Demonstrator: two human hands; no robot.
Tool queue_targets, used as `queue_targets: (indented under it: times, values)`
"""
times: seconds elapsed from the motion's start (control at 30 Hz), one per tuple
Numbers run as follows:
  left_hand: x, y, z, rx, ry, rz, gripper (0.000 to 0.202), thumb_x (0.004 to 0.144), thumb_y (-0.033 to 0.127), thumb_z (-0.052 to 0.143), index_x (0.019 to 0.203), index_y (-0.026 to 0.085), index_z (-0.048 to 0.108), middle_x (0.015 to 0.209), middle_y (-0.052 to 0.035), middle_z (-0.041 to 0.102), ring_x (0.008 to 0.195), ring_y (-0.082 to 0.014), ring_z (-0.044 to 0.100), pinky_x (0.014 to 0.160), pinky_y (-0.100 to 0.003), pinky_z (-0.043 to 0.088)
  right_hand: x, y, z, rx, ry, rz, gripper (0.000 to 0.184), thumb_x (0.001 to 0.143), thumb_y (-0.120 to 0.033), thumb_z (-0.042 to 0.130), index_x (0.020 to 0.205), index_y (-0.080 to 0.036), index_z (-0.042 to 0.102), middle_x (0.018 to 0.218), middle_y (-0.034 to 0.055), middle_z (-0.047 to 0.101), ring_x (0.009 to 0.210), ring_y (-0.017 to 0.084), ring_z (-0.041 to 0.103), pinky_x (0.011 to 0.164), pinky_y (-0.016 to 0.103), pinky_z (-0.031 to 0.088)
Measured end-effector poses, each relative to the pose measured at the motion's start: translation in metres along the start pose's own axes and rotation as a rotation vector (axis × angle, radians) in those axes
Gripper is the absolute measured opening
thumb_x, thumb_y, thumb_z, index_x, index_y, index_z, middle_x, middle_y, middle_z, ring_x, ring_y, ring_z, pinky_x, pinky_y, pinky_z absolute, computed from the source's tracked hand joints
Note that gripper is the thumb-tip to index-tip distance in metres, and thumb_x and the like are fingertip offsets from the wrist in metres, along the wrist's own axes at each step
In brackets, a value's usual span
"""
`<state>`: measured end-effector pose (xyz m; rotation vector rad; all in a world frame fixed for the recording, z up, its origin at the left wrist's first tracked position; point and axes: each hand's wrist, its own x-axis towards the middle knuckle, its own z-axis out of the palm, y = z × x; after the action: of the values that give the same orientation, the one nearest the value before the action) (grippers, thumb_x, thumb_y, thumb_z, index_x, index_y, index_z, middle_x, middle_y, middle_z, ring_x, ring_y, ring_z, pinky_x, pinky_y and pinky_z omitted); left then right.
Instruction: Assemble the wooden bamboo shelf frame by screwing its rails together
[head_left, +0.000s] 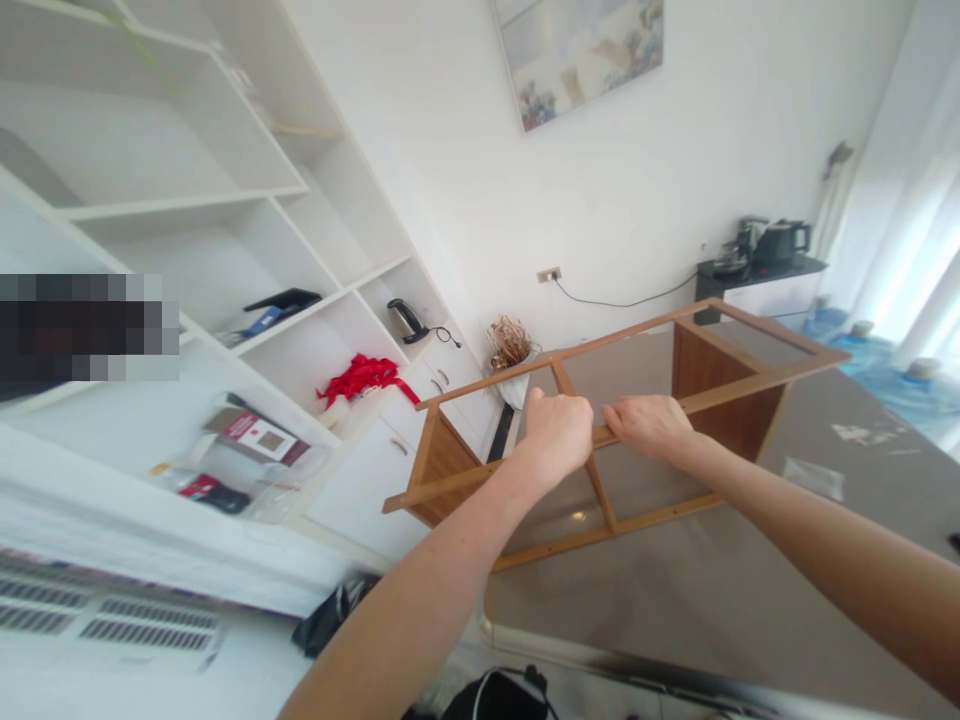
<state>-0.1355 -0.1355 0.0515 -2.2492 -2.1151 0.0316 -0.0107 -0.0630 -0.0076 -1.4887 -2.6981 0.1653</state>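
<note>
A long wooden rack frame (pixel 739 390) lies tilted over the grey tabletop (pixel 720 610), with slatted or solid brown panels towards both ends. Its near upper rail runs under both of my hands. My left hand (pixel 559 430) is closed around this rail, left of a crosspiece joint. Just to the right, my right hand (pixel 649 425) grips the same rail with its fingers wrapped over it. A small gap separates the two hands. Where the fingertips curl under the wood, they are hidden.
White shelving (pixel 225 195) fills the left side, holding a kettle (pixel 407 320) and red cloth (pixel 360 378). Clear plastic (pixel 814 478) lies on the table at right. Blue water bottles (pixel 922 385) stand beyond it. A black bag (pixel 334 612) sits below the shelves.
</note>
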Motion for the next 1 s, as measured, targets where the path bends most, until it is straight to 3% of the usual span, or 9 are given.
queue_targets:
  times: [0.17, 0.3, 0.53, 0.73, 1.0]
  values:
    - [-0.003, 0.025, 0.006, 0.136, 0.023, 0.005, 0.019, 0.078, 0.005, 0.055, 0.066, 0.014, 0.067, 0.066, -0.0108, 0.068, 0.069, -0.0217, 0.063, 0.082, -0.042, 0.031, 0.0, 0.001, 0.001, 0.014, 0.02, -0.019, 0.052, 0.094, -0.037, 0.025, 0.09, -0.015, 0.072, 0.097, 0.0147, 0.072, 0.092, 0.026, 0.067, 0.074, 0.031, 0.046]
    - [-0.01, 0.031, 0.012, 0.212, 0.053, 0.005, 0.024, 0.08, 0.003, 0.052, 0.065, 0.013, 0.067, 0.062, -0.0116, 0.066, 0.074, -0.0254, 0.061, 0.08, -0.042, 0.029, 0.0, 0.001, 0.003, 0.012, 0.046, -0.011, 0.052, 0.094, -0.034, 0.024, 0.089, -0.014, 0.073, 0.097, 0.0162, 0.072, 0.091, 0.026, 0.067, 0.076, 0.032, 0.046]
    - [-0.019, 0.019, 0.023, 0.263, 0.182, 0.047, 0.022, 0.081, 0.007, 0.055, 0.064, 0.014, 0.068, 0.064, -0.0108, 0.066, 0.078, -0.0254, 0.055, 0.077, -0.04, 0.031, -0.001, 0.0, 0.005, 0.009, 0.084, -0.004, 0.054, 0.095, -0.035, 0.024, 0.089, -0.012, 0.073, 0.094, 0.0171, 0.072, 0.09, 0.026, 0.068, 0.076, 0.032, 0.047]
    - [-0.021, 0.011, 0.036, 0.208, 0.369, 0.024, 0.024, 0.083, 0.012, 0.054, 0.064, 0.016, 0.068, 0.064, -0.0088, 0.065, 0.08, -0.0243, 0.051, 0.085, -0.044, 0.032, 0.0, 0.0, 0.006, 0.001, 0.093, -0.015, 0.053, 0.095, -0.034, 0.025, 0.088, -0.013, 0.073, 0.094, 0.0169, 0.072, 0.091, 0.026, 0.068, 0.076, 0.033, 0.047]
    - [-0.019, 0.006, 0.047, 0.15, 0.483, 0.049, 0.022, 0.081, 0.012, 0.056, 0.062, 0.017, 0.067, 0.068, -0.0087, 0.061, 0.083, -0.0232, 0.048, 0.096, -0.046, 0.033, 0.0, 0.001, 0.006, -0.017, 0.107, -0.018, 0.051, 0.095, -0.033, 0.026, 0.087, -0.014, 0.072, 0.094, 0.0158, 0.072, 0.09, 0.024, 0.068, 0.075, 0.03, 0.047]
